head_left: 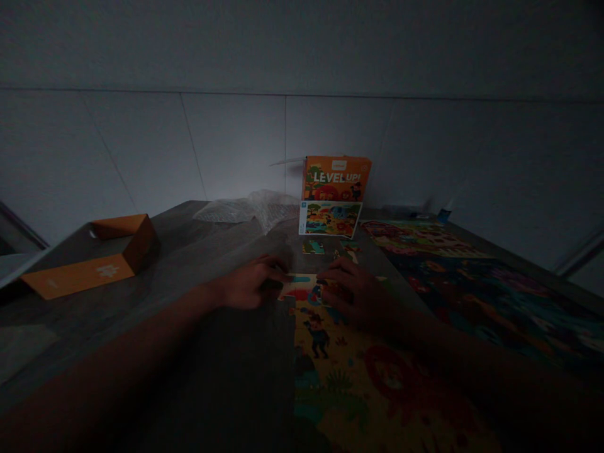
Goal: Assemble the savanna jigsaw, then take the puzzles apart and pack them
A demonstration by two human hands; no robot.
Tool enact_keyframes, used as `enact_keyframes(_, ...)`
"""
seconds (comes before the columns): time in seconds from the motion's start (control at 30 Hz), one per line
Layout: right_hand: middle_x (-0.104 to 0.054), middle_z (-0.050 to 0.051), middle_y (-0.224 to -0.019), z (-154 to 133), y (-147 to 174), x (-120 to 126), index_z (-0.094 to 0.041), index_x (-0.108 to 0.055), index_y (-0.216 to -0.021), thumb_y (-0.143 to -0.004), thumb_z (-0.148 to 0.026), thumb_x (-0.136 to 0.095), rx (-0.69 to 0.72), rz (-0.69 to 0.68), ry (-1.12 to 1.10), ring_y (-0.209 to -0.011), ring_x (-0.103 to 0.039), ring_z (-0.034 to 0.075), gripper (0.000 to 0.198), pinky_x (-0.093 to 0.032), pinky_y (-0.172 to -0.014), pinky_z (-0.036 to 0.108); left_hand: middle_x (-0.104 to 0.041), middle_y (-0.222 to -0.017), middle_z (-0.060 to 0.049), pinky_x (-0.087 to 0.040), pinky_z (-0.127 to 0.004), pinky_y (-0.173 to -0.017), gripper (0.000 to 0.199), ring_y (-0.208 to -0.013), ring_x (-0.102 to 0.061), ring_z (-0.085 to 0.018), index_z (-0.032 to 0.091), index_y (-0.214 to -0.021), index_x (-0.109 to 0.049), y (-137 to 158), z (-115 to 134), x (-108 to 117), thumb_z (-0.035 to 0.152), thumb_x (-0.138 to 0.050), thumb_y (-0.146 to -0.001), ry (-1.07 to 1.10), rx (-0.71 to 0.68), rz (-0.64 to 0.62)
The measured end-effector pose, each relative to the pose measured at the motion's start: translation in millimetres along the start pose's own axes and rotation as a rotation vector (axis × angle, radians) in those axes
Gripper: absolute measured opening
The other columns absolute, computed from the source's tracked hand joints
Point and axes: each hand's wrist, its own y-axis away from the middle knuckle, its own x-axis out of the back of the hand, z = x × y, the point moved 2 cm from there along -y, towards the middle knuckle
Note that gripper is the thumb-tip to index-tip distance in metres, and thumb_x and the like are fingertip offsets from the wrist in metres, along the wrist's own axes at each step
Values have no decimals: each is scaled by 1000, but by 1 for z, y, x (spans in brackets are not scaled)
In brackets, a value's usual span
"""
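A partly assembled jigsaw puzzle (340,371) with a lion and a small figure in a hat lies before me on the dark table. At its far left corner, my left hand (250,284) has its fingers curled in a pinch at the edge of a red, yellow and teal puzzle piece (298,288). The fingertips are dim, so their exact grip is hard to see. Opposite it, my right hand (356,290) rests over the puzzle's far edge with fingers spread, hiding part of the picture. Loose puzzle pieces (313,247) lie just beyond both hands.
An orange-and-white "LEVEL UP!" box (333,196) stands upright at the back. Crumpled clear plastic wrap (264,207) lies to its left. An open orange box tray (85,275) sits at far left. More assembled puzzles (500,302) cover the right side, with a small blue item (443,216) behind.
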Motion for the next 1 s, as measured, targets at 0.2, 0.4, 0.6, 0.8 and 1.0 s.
enact_keyframes(0.2,-58,12,-106,0,1,-1,-14,-67,-109,-90,-27,-55,-19,-11,17,-87,-61,20,25,-52,-75,35,-59,-114,-10,-46,-44,-98,33,-109,-57,-25,22,-116,-69,0,0,0,16,-57,-87,-26,0,-11)
enact_keyframes(0.4,-57,12,-104,1,1,-2,-15,-68,-106,-91,-27,-55,-4,-7,26,-87,-61,20,23,-52,-76,35,-60,-116,-9,-47,-43,-98,31,-110,-57,-25,24,-115,-70,-1,0,0,19,-59,-86,-7,-10,-1)
enact_keyframes(0.6,-57,10,-103,2,1,-3,-16,-68,-102,-92,-27,-54,7,-18,47,-84,-59,18,20,-51,-74,33,-59,-117,-9,-46,-42,-99,31,-112,-56,-25,23,-116,-68,-1,0,-1,18,-58,-87,-18,-16,2)
enact_keyframes(0.8,-56,11,-102,2,1,-3,-15,-68,-100,-93,-26,-52,17,-26,46,-81,-59,17,22,-51,-72,34,-59,-119,-9,-46,-41,-100,32,-112,-57,-24,23,-116,-68,0,-1,-2,17,-59,-86,-21,3,11)
enact_keyframes(1.0,-57,10,-100,1,0,-3,-15,-68,-98,-92,-25,-52,10,-39,44,-80,-58,17,20,-50,-71,32,-59,-117,-8,-48,-39,-97,32,-109,-58,-23,23,-116,-68,0,2,0,18,-58,-86,-7,-5,6)
